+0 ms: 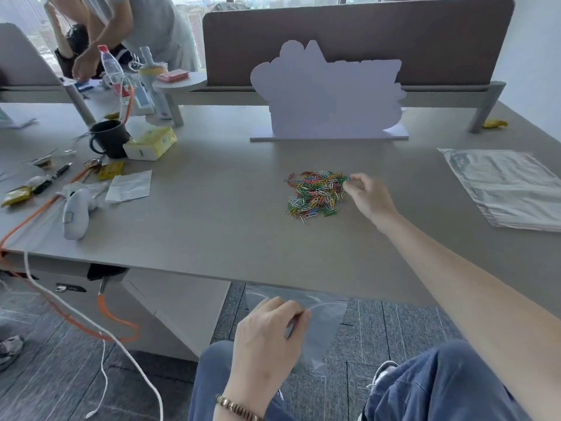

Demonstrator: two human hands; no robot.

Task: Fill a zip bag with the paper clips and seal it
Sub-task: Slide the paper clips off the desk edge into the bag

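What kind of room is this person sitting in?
Most likely a shared office. The grey desk has a fabric divider panel along its back edge, a black mug and a pen lie among the clutter, and large windows look out on city buildings.

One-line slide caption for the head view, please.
Right hand pinches coloured paper clips from the loose pile on the grey desk while left hand holds a clear zip bag below the edge.

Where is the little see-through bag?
In the head view, the zip bag hangs below the desk's front edge, pinched in the left hand above the lap.
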